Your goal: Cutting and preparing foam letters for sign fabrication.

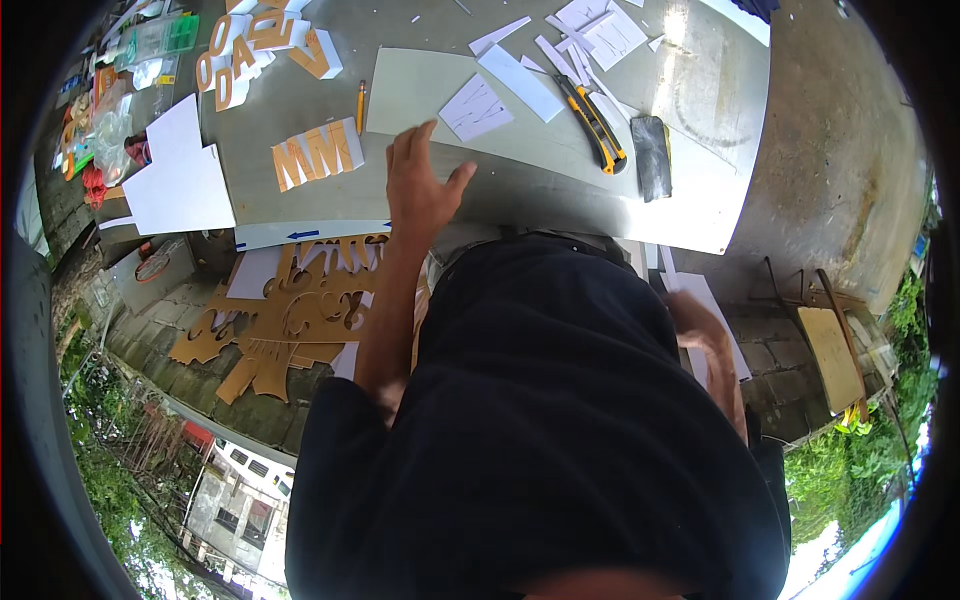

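Here's my left hand [420, 192] over the table [370, 25], thumb spread wide, palm empty; the marked card [476, 108] sits just beyond, to its right, cutter [597, 130] farther right. My right hand [696, 318] blurs beside my hip: can't tell its grip.

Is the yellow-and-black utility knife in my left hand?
No, the knife lies right of your left hand, clearly apart.

R hand [695, 320] w/ blur, grip unclr
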A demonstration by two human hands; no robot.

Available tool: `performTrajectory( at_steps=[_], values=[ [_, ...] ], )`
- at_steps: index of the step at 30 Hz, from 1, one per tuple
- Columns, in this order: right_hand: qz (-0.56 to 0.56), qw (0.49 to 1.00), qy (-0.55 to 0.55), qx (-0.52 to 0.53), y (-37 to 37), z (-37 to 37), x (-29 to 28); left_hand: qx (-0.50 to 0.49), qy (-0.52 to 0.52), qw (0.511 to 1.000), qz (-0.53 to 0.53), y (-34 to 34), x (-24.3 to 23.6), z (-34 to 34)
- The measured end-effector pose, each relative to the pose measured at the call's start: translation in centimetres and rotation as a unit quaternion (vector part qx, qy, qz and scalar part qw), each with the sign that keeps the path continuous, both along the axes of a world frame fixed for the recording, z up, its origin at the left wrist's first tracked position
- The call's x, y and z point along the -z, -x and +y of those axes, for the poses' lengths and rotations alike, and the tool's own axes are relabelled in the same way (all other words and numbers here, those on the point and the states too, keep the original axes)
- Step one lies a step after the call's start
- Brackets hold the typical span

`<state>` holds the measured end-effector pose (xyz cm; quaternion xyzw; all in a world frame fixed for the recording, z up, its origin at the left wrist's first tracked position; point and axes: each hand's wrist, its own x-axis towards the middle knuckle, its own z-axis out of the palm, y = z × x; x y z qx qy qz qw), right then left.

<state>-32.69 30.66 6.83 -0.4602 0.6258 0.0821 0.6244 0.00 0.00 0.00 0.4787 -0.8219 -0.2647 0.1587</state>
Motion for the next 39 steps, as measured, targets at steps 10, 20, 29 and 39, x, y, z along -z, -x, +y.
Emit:
performTrajectory(
  at_steps=[10, 20, 29, 39],
  values=[
    [0.25, 0.835, 0.476, 0.119, -5.1, -19.1, 6.3, -0.047, 0.002, 0.993, -0.109, 3.9, 3.8, -1.7],
    [0.235, 0.814, 0.531, 0.031, -9.1, -23.4, 10.4, 0.086, 0.029, 0.991, -0.098, 0.9, 4.3, -4.8],
    [0.275, 0.79, 0.548, 0.001, -9.6, -24.2, 12.1, -0.051, 0.063, 0.997, 0.018, 0.8, 5.1, -3.0],
    [0.236, 0.824, 0.512, 0.065, -10.1, -25.3, 12.0, -0.091, 0.058, 0.994, -0.01, 2.7, 6.1, -0.5]
  ],
)
